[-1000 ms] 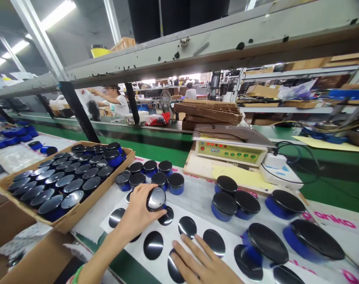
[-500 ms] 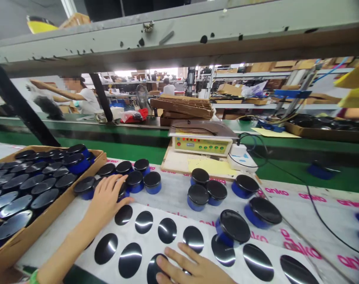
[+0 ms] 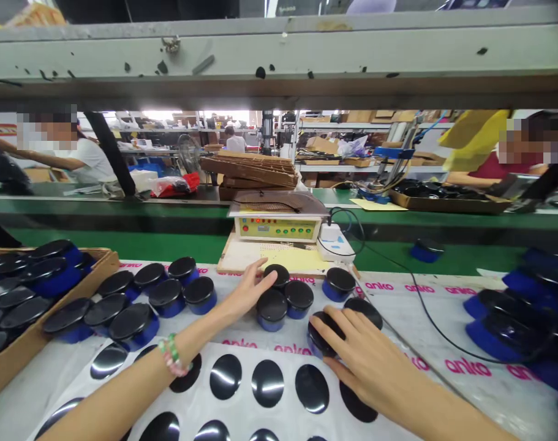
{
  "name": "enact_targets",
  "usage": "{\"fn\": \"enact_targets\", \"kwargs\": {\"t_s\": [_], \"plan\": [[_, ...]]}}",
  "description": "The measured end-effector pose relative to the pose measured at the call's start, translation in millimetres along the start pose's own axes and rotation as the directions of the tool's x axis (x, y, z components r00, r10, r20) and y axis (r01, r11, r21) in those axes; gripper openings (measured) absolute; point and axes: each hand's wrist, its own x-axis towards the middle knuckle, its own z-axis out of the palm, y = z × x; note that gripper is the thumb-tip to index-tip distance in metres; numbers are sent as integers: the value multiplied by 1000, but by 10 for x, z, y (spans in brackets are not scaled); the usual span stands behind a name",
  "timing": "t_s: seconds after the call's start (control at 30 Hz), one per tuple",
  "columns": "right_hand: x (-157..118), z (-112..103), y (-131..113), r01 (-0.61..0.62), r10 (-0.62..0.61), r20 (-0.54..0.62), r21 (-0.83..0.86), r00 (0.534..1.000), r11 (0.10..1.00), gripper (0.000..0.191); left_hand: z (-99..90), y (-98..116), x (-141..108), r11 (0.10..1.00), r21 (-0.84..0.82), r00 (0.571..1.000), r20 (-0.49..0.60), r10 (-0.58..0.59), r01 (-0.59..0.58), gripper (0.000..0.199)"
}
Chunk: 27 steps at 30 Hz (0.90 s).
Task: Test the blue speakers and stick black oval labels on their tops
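Note:
Beside a cluster of three black-topped blue round containers (image 3: 272, 307), my left hand (image 3: 247, 293) has its fingers extended near the rear one (image 3: 277, 274). My right hand (image 3: 350, 343) is wrapped over another such container (image 3: 323, 331), right of that cluster. Behind its fingers stands one more (image 3: 364, 311), partly covered, and another (image 3: 339, 283) is further back. A white sheet with rows of glossy black discs (image 3: 267, 383) lies under and in front of my forearms. Several more containers (image 3: 134, 324) stand at the left.
A cardboard box (image 3: 105, 269) full of containers is at the left edge. A control unit (image 3: 279, 228) stands behind, beside a white power adapter (image 3: 336, 242). A cable (image 3: 426, 306) crosses the right side. Stacked containers (image 3: 499, 331) stand far right. Two people work across the belt.
My left hand has gone from the left group of containers to the middle cluster. My right hand has moved from the disc sheet onto a container. The view has turned right.

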Motion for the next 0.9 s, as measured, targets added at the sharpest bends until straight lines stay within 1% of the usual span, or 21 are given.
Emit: {"fn": "enact_targets", "kwargs": {"t_s": [0.03, 0.1, 0.17, 0.23, 0.3, 0.4, 0.47, 0.5, 0.53, 0.6, 0.67, 0.7, 0.77, 0.83, 0.87, 0.9], "plan": [[15, 39, 53, -40, 40, -2, -9, 999, 999, 43, 59, -12, 110, 999, -33, 1000, 11, -18, 18, 65], [45, 123, 161, -108, 108, -22, -30, 994, 994, 43, 141, -13, 236, 997, -78, 999, 37, -13, 16, 60], [56, 208, 261, -141, 140, -33, -20, 990, 990, 43, 171, 9, 266, 993, -117, 997, 72, 24, -15, 53], [46, 291, 332, -153, 154, -27, 10, 988, 988, 42, 167, 48, 265, 987, -158, 988, 143, 62, -39, 50], [29, 361, 364, -160, 160, -6, 55, 987, 986, 43, 159, 99, 295, 979, -197, 964, 249, 96, -47, 49], [2, 399, 382, -185, 180, 49, 132, 982, 974, 47, 167, 187, 440, 969, -241, 901, 408, 149, -51, 44], [-32, 369, 422, -213, 198, 94, 196, 976, 957, 50, 164, 232, 556, 966, -251, 864, 473, 175, -58, 40], [-60, 343, 459, -237, 216, 115, 230, 970, 944, 52, 148, 246, 595, 967, -248, 854, 488, 181, -63, 40], [-95, 315, 508, -272, 244, 132, 265, 961, 925, 55, 118, 253, 612, 968, -241, 853, 488, 183, -70, 39], [-177, 268, 629, -368, 331, 162, 334, 929, 868, 60, 15, 246, 556, 972, -217, 875, 450, 178, -87, 42], [-246, 255, 755, -470, 425, 200, 407, 883, 784, 61, -122, 220, 378, 980, -169, 902, 400, 161, -101, 50], [-261, 263, 809, -509, 459, 223, 443, 860, 738, 62, -187, 203, 257, 986, -129, 911, 387, 144, -102, 57], [-236, 302, 883, -558, 494, 269, 506, 827, 658, 65, -269, 171, 0, 995, -12, 915, 393, 93, -96, 83], [-137, 349, 910, -568, 494, 296, 558, 818, 605, 68, -261, 143, -198, 988, 114, 918, 393, 56, -109, 107], [-70, 370, 910, -559, 483, 300, 581, 823, 592, 69, -225, 130, -250, 978, 164, 922, 384, 55, -126, 110], [0, 387, 904, -544, 466, 299, 603, 833, 584, 69, -175, 116, -266, 968, 202, 926, 372, 65, -150, 107]]}}
